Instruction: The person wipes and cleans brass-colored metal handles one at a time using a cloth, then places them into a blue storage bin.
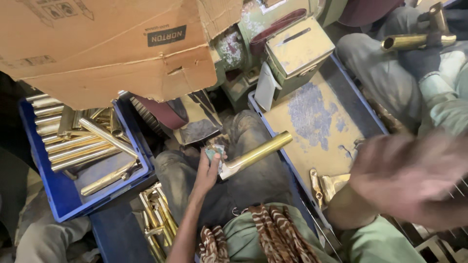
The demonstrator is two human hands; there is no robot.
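Observation:
My left hand is over my lap and grips one end of a polished brass tube together with a small piece of cloth. The tube points up and to the right, its open end over the edge of a blue tray. My right hand is raised close to the camera at the right, blurred by motion, fingers spread, with nothing seen in it. A brass fitting lies in that tray just left of my right hand.
A blue crate at the left holds several brass tubes. More brass parts lie by my left knee. A torn cardboard box hangs above. Another person at the top right holds a brass tube. A grinding machine stands ahead.

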